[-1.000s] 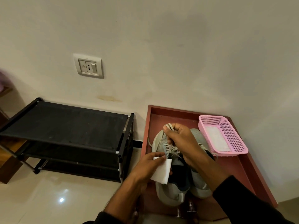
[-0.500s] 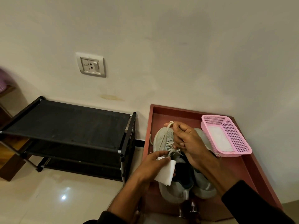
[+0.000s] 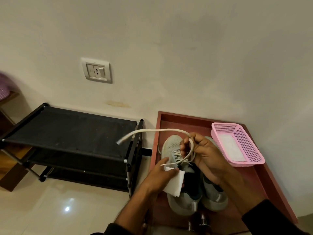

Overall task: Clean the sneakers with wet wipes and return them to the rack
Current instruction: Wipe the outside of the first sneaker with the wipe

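Two grey sneakers stand side by side on a reddish-brown tray (image 3: pixel 264 180), toes toward the wall: the left sneaker (image 3: pixel 172 145) and the right sneaker (image 3: pixel 214 195). My right hand (image 3: pixel 205 156) pinches the left sneaker's pale shoelace (image 3: pixel 152 131), which arcs out to the left over the rack. My left hand (image 3: pixel 162 173) holds a folded white wet wipe (image 3: pixel 176 184) beside the left sneaker. The black shoe rack (image 3: pixel 71 131) stands to the left with a bare top shelf.
A pink mesh basket (image 3: pixel 245 143) holding a white pack of wipes sits at the tray's back right. A wall socket (image 3: pixel 96 70) is above the rack. Small metal dumbbells (image 3: pixel 198 221) lie at the tray's near edge. Glossy floor tiles lie lower left.
My right hand has pulled the lace out of its bunch; its free end now swings far left over the rack. The left hand keeps the wipe in place.
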